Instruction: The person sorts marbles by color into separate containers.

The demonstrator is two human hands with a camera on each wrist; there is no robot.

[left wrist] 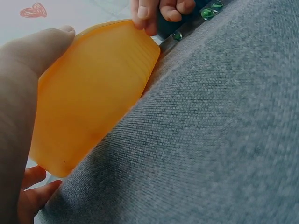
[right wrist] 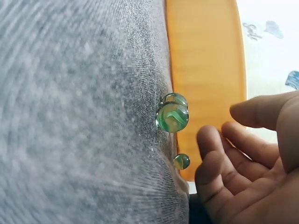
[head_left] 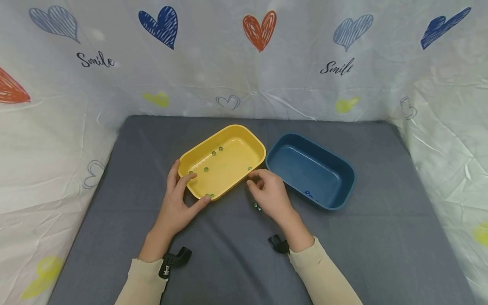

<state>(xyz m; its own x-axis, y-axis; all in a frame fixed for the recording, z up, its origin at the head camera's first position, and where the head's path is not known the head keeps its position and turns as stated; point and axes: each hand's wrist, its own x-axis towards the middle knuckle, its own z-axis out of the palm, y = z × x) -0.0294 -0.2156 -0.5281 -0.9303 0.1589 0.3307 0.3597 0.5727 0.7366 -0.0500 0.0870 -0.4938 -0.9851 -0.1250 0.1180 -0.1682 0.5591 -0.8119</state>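
A yellow plastic tray (head_left: 228, 169) lies at a slant, with several green marbles (head_left: 206, 169) scattered inside. Its near left corner is held by my left hand (head_left: 177, 209), thumb at the front rim and fingers along the left end. My right hand (head_left: 271, 195) hovers by the tray's near right side, fingers loosely curled. The right wrist view shows nothing between that thumb and those fingers. Below it, three green marbles rest on the cloth, two of them close together (right wrist: 173, 116) and a third marble (right wrist: 182, 161) apart.
To the right, a dark blue tray (head_left: 316, 167) nearly touches the yellow one and holds a few blue marbles (head_left: 308, 193) at its near side. Grey cloth (head_left: 228, 254) covers the table. Behind hangs a white curtain (head_left: 213, 63) printed with hearts.
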